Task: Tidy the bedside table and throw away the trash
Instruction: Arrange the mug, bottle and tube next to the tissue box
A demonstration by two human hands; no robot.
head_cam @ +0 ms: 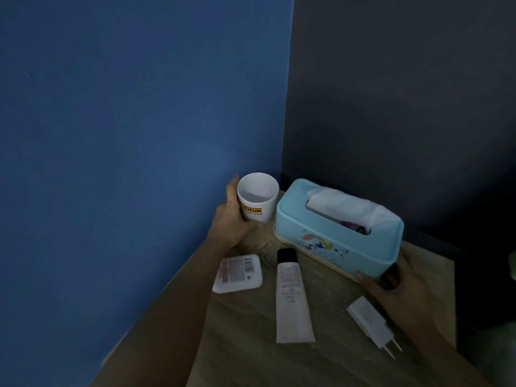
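A white cup (pixel 258 198) with a yellow label stands in the far corner of the wooden bedside table (pixel 251 353). My left hand (pixel 230 219) grips its left side. Right of the cup sits a light blue tissue box (pixel 335 233) with a white tissue sticking out of its slot. My right hand (pixel 396 286) holds the box's near right corner, thumb under the edge. On the tabletop lie a white flat packet (pixel 238 273) with a barcode, a white tube (pixel 293 300) with a black cap, and a white charger plug (pixel 372 324).
A blue wall (pixel 139 135) runs along the table's left edge and a dark wall (pixel 405 107) stands behind it. The table's right edge drops into shadow. The room is dim.
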